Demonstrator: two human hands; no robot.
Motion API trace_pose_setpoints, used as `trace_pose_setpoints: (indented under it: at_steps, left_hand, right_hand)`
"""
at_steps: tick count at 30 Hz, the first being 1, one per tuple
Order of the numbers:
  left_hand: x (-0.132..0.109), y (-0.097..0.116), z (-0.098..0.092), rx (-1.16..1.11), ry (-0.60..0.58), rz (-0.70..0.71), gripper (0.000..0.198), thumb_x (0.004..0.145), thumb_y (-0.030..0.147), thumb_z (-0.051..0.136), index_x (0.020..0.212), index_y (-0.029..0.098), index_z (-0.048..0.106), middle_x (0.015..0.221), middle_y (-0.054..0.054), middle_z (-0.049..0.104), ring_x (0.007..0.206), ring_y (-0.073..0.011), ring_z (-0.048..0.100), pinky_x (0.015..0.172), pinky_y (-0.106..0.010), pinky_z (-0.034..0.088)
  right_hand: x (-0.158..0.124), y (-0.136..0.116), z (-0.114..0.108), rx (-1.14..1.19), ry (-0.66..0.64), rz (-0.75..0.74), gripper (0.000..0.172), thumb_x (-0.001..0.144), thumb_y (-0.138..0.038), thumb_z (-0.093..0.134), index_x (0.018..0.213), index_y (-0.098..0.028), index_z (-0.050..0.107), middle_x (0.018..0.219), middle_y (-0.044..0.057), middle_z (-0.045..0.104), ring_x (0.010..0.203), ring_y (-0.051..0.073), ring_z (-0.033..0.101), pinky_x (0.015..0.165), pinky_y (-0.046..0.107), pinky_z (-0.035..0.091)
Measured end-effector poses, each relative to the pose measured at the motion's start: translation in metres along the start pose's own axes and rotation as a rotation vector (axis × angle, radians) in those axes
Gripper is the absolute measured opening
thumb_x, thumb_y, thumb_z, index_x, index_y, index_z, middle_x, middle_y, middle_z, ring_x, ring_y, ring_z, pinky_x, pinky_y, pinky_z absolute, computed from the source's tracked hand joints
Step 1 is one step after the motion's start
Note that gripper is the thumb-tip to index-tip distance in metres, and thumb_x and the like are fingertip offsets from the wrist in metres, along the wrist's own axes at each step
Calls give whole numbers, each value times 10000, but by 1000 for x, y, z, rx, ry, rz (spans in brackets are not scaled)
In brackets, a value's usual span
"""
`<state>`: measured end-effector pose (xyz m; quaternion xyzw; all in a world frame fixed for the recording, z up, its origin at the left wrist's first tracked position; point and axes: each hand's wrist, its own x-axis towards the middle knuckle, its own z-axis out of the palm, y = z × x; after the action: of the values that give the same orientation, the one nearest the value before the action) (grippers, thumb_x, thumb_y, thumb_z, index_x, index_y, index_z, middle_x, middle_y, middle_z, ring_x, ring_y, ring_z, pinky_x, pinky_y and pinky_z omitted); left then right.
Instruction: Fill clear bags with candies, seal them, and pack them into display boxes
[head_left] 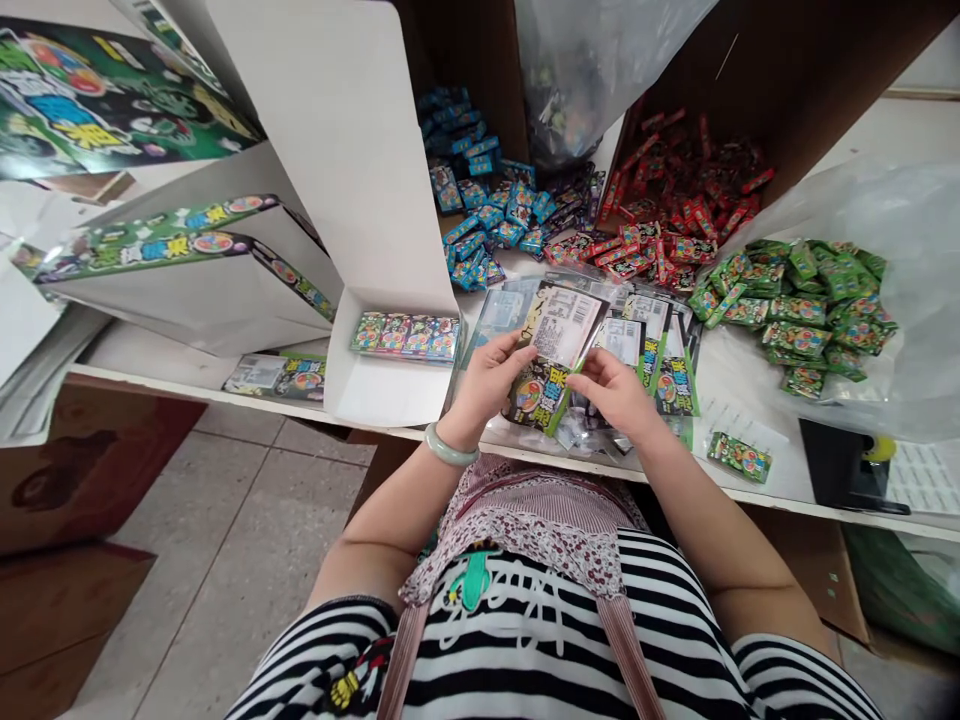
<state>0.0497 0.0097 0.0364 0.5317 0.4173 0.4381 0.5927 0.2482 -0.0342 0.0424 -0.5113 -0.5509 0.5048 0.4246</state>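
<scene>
A black and green printed pouch (551, 335) is held at its two side edges, near the front of the table. My left hand (495, 375) pinches its left edge, and my right hand (613, 388) has its fingers closed on the right edge. More pouches (675, 375) lie in an overlapping pile beneath and to the right. To the left stands an open white box (390, 392) with a row of small colourful packs (405, 336) inside.
Blue packs (472, 220), red packs (675, 225) and green packs (817, 300) are heaped behind. Another white display box (202, 290) stands at the left. One green pack (739, 457) and a black item with yellow tape (844, 465) lie at the front right.
</scene>
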Motion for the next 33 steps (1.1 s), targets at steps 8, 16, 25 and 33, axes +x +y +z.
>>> trace_pose_setpoints:
  at_steps: [8,16,25,33]
  left_hand:
    - [10,-27,22,-328,82,-105,477,714,527,815,1025,191,683,1048,-52,780,1007,-240,740,904,-374,599]
    - [-28,-29,4,-179,-365,-287,560,739,497,825,1184,191,675,1066,-95,769,945,-255,751,808,-375,625]
    - [-14,-30,21,-216,-156,-17,719,818,438,773,1451,258,482,1184,-84,712,1077,-207,684,939,-339,561]
    - [-27,-25,32,-116,-350,42,680,840,405,775,1426,321,441,1037,-39,716,866,-175,702,784,-312,581]
  right_hand:
    - [-6,17,-4,219,38,165,421,647,-519,807,873,-249,576,802,-29,667,737,150,623,673,290,537]
    - [-29,30,-9,269,112,244,427,617,-499,842,832,-250,571,732,-44,644,653,137,594,607,278,524]
    - [-61,38,-20,76,-122,245,358,772,-465,774,1002,-246,609,929,23,719,862,201,696,811,386,587]
    - [-64,20,-28,-18,345,-28,558,841,-417,737,1333,-331,490,1057,42,713,845,212,714,782,387,606]
